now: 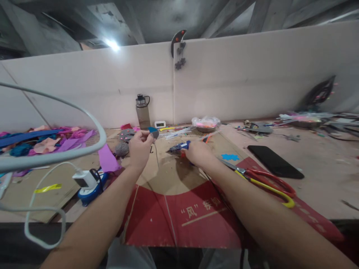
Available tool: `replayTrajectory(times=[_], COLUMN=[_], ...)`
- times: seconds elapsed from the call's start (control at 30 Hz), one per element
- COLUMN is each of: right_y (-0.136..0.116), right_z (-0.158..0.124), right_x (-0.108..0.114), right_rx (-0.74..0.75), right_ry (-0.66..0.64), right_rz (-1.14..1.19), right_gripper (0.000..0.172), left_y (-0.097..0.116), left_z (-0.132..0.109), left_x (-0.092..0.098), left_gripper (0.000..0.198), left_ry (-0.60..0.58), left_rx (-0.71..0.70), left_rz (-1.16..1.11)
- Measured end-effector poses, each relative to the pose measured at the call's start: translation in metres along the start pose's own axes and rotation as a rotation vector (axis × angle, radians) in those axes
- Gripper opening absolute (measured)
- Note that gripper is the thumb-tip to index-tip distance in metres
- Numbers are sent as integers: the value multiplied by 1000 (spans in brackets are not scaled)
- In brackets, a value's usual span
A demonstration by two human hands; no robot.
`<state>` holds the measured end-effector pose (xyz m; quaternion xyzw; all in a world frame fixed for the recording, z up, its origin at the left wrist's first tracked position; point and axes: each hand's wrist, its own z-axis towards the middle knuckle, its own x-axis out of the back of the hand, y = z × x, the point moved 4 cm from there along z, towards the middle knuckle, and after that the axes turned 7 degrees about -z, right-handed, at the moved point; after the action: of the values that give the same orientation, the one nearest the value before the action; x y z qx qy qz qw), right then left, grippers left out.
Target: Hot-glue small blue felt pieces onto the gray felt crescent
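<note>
My left hand (140,146) is raised over the cardboard sheet (174,209) and pinches a small blue and grey felt piece (153,131) between its fingertips. My right hand (196,153) is closed round a blue glue gun (179,147), whose nozzle points left and lies low over the cardboard. A blue felt flower (230,157) rests just right of that hand. Red and yellow scissors (266,181) lie further right on the cardboard's edge.
A black phone (275,161) lies at the right. At the left are piled coloured felt scraps (42,142), a white charger on a blue power strip (89,183) and white cables (56,157). A water bottle (143,112), a small clock (160,124) and a bagged bowl (206,123) stand by the white partition.
</note>
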<state>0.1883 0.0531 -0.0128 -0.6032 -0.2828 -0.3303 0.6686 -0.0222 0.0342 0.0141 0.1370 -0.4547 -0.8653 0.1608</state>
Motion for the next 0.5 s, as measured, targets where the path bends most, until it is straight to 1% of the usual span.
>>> replayTrajectory(times=[0.03, 0.07, 0.1, 0.13, 0.17, 0.23, 0.27, 0.3, 0.33, 0.4, 0.43, 0.5], right_y=[-6, -13, -22, -31, -39, -53, -59, -63, -66, -64, -62, -54], right_z=[-4, -9, -14, -19, -24, -34, -39, -43, -45, -45, -42, -35], right_x=[4, 5, 3, 0, -5, -18, -22, -24, -25, -23, -22, -19], right_rx=[50, 113, 185, 258, 281, 248, 230, 215, 201, 184, 179, 185], right_ry=[52, 84, 82, 50, -28, -284, -384, -442, -472, -442, -403, -297], right_rz=[-54, -57, 7, 157, 357, 825, 993, 1104, 1168, 1175, 1145, 1058], right_gripper=[19, 20, 20, 18, 14, 13, 16, 20, 23, 23, 20, 14], left_y=[2, 5, 8, 12, 15, 22, 25, 26, 27, 25, 22, 15], left_z=[-1, -3, -5, -7, -10, -15, -17, -18, -19, -18, -18, -17], left_x=[-1, -1, -2, -3, -4, -7, -8, -9, -10, -11, -12, -15], left_gripper=[16, 14, 13, 12, 11, 11, 11, 12, 12, 11, 10, 10], left_ry=[-11, -24, -38, -57, -71, -102, -114, -125, -133, -145, -153, -191], left_rx=[-21, -46, -74, -108, -149, -231, -258, -274, -277, -233, -185, -44], left_rz=[45, 92, 140, 191, 240, 330, 358, 373, 370, 304, 240, 62])
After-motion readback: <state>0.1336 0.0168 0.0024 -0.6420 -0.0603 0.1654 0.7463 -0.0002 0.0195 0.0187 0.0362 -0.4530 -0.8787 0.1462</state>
